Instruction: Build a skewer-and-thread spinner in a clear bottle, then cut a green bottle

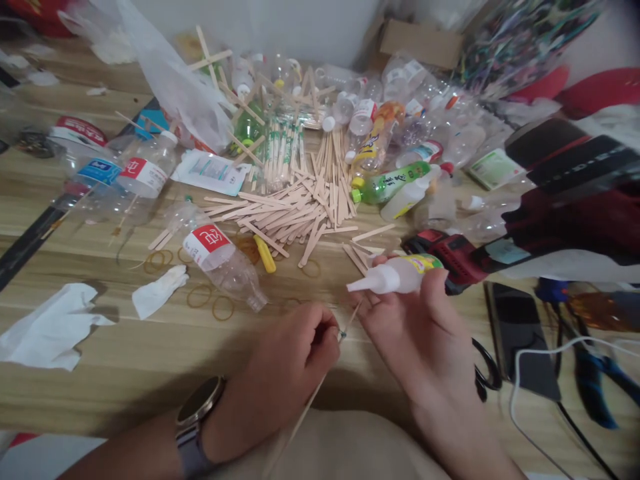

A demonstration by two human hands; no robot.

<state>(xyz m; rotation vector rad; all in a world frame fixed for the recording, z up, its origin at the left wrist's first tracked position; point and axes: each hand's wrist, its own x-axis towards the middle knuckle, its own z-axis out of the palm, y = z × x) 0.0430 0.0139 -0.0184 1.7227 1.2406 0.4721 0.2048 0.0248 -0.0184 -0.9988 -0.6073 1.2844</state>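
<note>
My right hand [425, 353] is closed around a small white glue bottle [387, 279] with a yellow-green label, thumb on its side. The bottle lies nearly level, its tapered nozzle pointing left. My left hand [300, 353], a watch [200, 401] on its wrist, pinches a thin wooden stick [311, 403] that runs down toward my lap. A tiny dark green bit [342, 335] shows at the fingertips, and a thin end continues up toward my right hand; what joins there is too small to tell. A clear plastic bottle [230, 267] lies just beyond my left hand.
Flat wooden craft sticks [295, 210] lie heaped mid-table, with many plastic bottles [373, 140] behind. A red-and-black power tool [500, 233], phone [517, 333], white cable [517, 373] and pliers [593, 383] are at right. Crumpled tissue [55, 323] and rubber bands [200, 295] lie left.
</note>
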